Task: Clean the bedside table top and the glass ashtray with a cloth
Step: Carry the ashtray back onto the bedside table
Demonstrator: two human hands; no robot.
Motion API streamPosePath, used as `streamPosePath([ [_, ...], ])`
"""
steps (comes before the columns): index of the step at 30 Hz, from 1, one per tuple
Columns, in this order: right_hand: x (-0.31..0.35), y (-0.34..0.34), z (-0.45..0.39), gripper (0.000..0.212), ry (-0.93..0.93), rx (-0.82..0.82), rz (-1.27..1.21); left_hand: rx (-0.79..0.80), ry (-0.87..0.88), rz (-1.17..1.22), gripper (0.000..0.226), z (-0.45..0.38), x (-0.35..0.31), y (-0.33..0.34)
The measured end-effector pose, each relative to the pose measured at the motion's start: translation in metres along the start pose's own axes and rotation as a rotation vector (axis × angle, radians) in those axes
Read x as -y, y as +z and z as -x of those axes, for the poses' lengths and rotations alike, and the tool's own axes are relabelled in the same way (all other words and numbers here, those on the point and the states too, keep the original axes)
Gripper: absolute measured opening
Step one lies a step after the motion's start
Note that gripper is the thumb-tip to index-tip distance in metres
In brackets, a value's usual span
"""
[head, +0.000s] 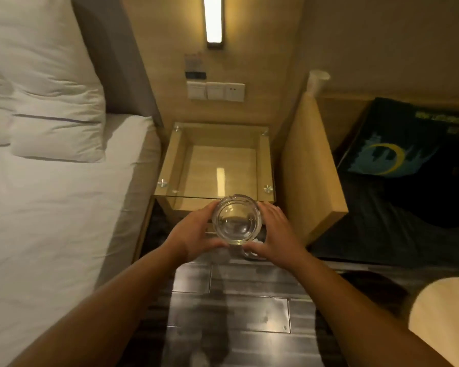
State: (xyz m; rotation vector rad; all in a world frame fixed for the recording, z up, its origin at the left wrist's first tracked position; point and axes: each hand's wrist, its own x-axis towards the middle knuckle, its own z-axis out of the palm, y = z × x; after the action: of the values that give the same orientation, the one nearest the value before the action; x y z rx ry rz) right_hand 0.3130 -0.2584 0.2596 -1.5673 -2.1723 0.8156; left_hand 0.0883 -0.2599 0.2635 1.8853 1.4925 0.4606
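Note:
A round clear glass ashtray (236, 221) is held up in the air just in front of the bedside table's near edge. My left hand (194, 234) grips its left side, thumb curled under the near rim. My right hand (273, 234) grips its right side in the same way. The bedside table (170, 165) is a light wooden box with a bare glass top fixed by metal studs at the corners. A wall lamp reflects in the glass. No cloth shows anywhere in view.
A bed (51, 194) with white sheets and pillows runs along the left. A wooden partition (310, 170) stands right of the table, with a dark cushion (390, 152) on a seat beyond it. Wall switches (215, 91) sit above the table. Dark tiled floor (236, 308) lies below.

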Motion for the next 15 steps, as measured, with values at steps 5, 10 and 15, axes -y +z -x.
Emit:
streamPosePath([
  [5,0.041,0.036,-0.068,0.105,-0.026,0.074,0.045,-0.074,-0.045,-0.046,0.101,-0.005,0.057,-0.055],
  [10,0.065,0.055,-0.13,0.105,-0.08,0.11,0.042,-0.135,-0.114,-0.068,0.102,-0.023,0.1,-0.088],
  [15,0.068,0.061,-0.194,0.099,-0.149,0.122,0.024,-0.148,-0.156,-0.081,0.103,-0.066,0.132,-0.112],
])
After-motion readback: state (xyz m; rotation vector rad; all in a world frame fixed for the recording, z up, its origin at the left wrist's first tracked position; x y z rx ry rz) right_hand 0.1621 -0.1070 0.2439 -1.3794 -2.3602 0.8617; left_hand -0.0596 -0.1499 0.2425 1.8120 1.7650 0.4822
